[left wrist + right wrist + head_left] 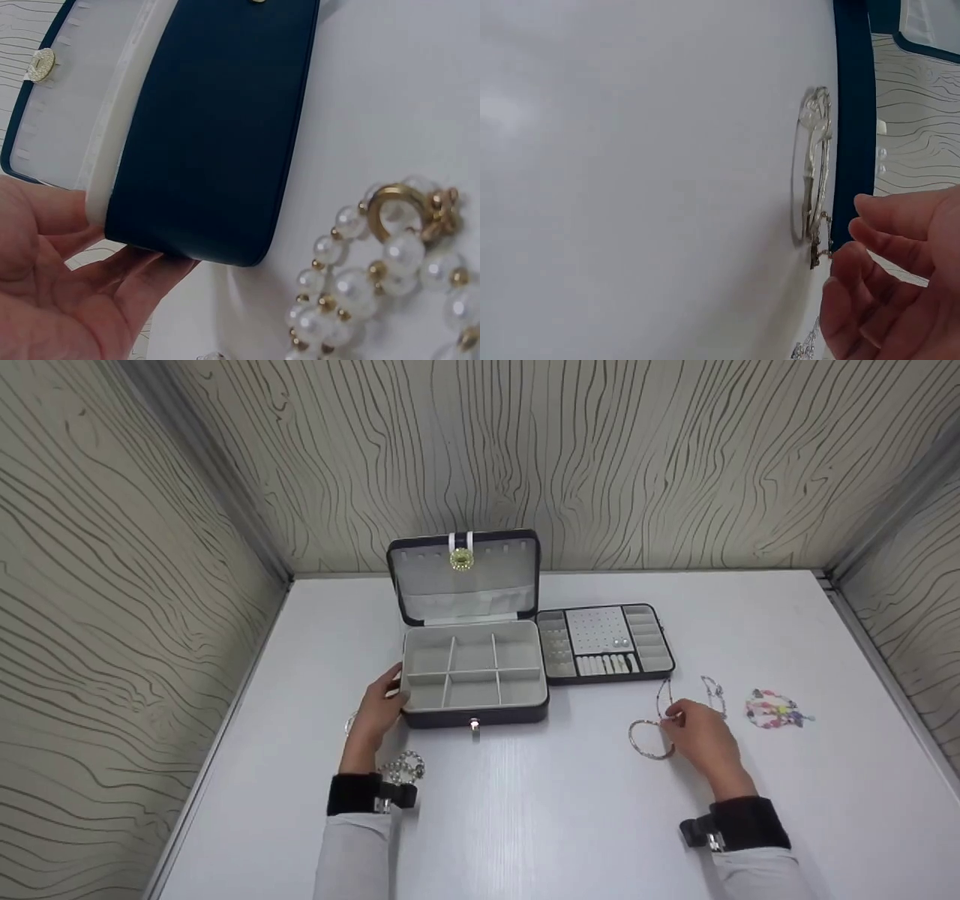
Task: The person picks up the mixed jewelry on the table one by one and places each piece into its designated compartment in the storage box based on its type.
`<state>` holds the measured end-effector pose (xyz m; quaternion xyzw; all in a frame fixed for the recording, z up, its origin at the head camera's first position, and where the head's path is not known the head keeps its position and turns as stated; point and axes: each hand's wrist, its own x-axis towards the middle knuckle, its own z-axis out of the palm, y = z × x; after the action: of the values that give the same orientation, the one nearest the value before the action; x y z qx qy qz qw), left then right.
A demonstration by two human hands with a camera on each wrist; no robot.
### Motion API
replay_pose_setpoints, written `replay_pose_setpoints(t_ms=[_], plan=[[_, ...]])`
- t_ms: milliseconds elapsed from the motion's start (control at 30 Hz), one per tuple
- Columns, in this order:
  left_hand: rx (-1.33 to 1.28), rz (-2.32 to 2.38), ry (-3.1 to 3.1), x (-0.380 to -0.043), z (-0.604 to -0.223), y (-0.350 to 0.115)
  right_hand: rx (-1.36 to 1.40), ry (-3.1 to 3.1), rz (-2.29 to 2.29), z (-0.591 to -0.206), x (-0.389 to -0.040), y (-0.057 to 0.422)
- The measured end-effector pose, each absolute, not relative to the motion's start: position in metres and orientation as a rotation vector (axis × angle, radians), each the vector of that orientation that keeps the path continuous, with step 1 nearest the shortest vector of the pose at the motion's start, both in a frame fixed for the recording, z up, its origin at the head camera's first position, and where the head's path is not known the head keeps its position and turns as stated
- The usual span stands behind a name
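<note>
Two hands at work on one white tabletop (525, 825), and the left hand (377, 711) is at the left end of a single dark blue, pale-lined jewellery box (442, 719), its fingers extended along that end and the thumb by the rim. The box stands left of the table's middle, lid raised, showing six pale compartments in two rows of three (one round gold-coloured ornament (462, 559) hangs from the lid's strap).

Over on the other side, the right hand (703, 741) has loosely bent fingers with a gap between them; whether the tips touch a bracelet, I cannot tell. Right by them lie one gold-coloured round bangle (631, 739) and one thin, dark-looking bracelet (659, 701). Farther right, one silvery bracelet (717, 690), then a pink, yellow and purple beaded cluster (777, 711), its strands too tangled to count.

One shallow dark-rimmed tray (600, 679) sits against the box's right side, two pearl-like studs (617, 643) on its dotted panel. Near the left wrist: one heap of white pearl and gold beads (354, 291).
</note>
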<state>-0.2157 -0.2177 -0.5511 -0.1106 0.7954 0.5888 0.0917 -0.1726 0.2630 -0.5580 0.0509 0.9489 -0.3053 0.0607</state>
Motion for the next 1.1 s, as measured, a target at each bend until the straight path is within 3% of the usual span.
replay_pose_setpoints(t_ms=[1100], plan=[[-0.289, 1.733, 2.387, -0.2139, -0.5491, -0.2169, 0.17, 2.682, -0.862, -0.5527, -0.1686, 0.2738]])
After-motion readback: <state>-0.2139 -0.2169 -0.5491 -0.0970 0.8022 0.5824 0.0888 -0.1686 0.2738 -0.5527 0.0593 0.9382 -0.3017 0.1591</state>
